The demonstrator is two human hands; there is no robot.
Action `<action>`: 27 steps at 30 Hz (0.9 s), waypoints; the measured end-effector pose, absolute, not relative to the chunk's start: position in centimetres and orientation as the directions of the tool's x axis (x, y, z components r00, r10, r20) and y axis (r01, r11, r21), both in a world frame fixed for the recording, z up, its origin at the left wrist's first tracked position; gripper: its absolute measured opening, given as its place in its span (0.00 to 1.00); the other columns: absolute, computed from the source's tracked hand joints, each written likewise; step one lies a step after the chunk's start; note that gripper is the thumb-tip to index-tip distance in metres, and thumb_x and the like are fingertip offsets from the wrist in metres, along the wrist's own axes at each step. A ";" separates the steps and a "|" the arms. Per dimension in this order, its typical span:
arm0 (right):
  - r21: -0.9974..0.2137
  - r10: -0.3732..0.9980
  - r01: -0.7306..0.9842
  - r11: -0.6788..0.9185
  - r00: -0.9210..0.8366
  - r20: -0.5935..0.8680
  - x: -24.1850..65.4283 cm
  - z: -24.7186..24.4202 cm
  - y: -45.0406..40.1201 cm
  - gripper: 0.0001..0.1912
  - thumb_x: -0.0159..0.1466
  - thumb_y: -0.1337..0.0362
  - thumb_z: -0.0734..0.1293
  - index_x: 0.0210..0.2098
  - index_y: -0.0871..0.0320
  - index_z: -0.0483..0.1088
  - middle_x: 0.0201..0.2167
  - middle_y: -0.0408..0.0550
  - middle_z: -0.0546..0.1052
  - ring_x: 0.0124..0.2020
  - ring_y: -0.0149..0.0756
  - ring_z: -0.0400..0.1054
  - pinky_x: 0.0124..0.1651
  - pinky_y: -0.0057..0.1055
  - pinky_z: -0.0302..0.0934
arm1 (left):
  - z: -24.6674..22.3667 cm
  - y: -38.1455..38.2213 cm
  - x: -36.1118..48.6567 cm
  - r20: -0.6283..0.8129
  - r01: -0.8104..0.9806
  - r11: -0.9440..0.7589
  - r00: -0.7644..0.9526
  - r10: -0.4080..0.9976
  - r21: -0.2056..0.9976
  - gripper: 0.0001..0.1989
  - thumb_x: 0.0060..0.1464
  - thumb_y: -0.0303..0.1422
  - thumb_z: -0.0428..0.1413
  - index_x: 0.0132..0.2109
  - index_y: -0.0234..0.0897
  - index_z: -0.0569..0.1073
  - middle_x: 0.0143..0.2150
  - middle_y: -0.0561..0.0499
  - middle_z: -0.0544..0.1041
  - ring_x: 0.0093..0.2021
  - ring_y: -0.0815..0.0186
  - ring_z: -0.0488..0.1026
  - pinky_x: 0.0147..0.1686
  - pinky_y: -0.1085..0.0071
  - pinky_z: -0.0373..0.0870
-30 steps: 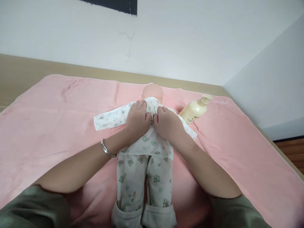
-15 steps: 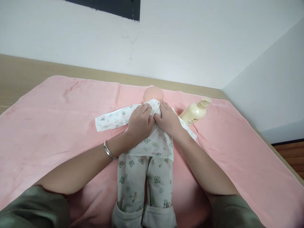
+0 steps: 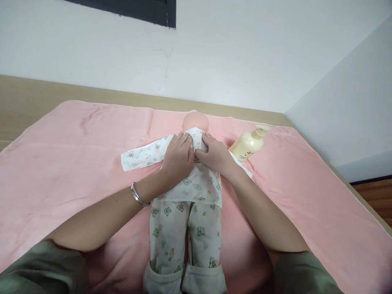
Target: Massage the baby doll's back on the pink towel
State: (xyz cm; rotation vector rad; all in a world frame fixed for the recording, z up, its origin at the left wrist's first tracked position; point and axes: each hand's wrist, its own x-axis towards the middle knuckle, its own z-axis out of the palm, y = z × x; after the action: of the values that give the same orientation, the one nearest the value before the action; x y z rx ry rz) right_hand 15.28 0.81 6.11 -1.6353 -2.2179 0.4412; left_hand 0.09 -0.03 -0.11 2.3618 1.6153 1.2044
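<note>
A baby doll lies stretched out, its smooth round head farthest from me. It wears a white print shirt and matching trousers with turned-up cuffs. My left hand rests on the left of the doll's upper body, its fingers lying along the shirt. On the right side my right hand touches the shirt near the collar, fingers slightly bent and thumb toward my left thumb. Both thumbs almost meet at the middle. The cloth beneath my palms is hidden.
A cream pump bottle lies tilted to the right of the doll, close to its sleeve. Everything rests on a pink blanket over a wooden surface. Behind stands a white wall with a dark frame.
My right fingers have drawn in a little and bend more. My left hand stays nearly in place on the shirt. The whole view has shifted slightly.
</note>
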 end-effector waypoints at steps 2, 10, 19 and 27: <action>-0.444 0.946 0.836 0.323 -0.284 0.154 15.2 5.7 1.3 0.18 0.63 0.57 0.60 0.47 0.60 0.71 0.53 0.59 0.78 0.52 0.52 0.71 0.57 0.48 0.67 | -0.1 -0.1 0.1 0.567 0.770 -0.455 0.149 0.810 0.447 0.24 0.67 0.30 0.42 0.59 0.27 0.76 0.63 0.37 0.78 0.68 0.49 0.71 0.74 0.44 0.61; -0.280 0.974 0.938 0.204 -0.167 0.151 13.4 4.6 -0.6 0.34 0.72 0.61 0.54 0.73 0.75 0.56 0.72 0.70 0.63 0.73 0.62 0.56 0.74 0.59 0.50 | 1.3 1.2 -1.0 0.338 0.741 -0.274 0.068 0.939 0.613 0.25 0.62 0.34 0.45 0.60 0.32 0.76 0.66 0.38 0.75 0.70 0.50 0.68 0.74 0.47 0.63; -0.213 0.978 0.956 0.203 -0.187 0.094 12.1 5.2 -3.7 0.34 0.76 0.58 0.52 0.77 0.67 0.50 0.77 0.69 0.52 0.78 0.67 0.45 0.73 0.69 0.51 | 1.1 1.7 -1.2 0.350 0.770 -0.283 0.082 0.933 0.572 0.26 0.63 0.33 0.42 0.61 0.28 0.74 0.64 0.36 0.76 0.66 0.50 0.70 0.72 0.50 0.65; -0.347 0.987 0.925 0.155 -0.162 0.011 14.5 5.5 0.5 0.33 0.76 0.56 0.50 0.76 0.65 0.54 0.75 0.63 0.59 0.77 0.60 0.50 0.76 0.63 0.46 | 1.4 -0.6 -0.3 0.474 0.816 -0.402 0.182 0.861 0.416 0.27 0.64 0.30 0.42 0.61 0.23 0.75 0.65 0.33 0.75 0.69 0.46 0.68 0.73 0.48 0.64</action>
State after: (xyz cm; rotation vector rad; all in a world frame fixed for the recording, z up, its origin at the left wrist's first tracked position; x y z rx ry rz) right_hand 14.48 0.46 5.46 -1.8616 -2.1957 0.3830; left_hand -0.30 -0.63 1.44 2.3616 1.6782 1.0242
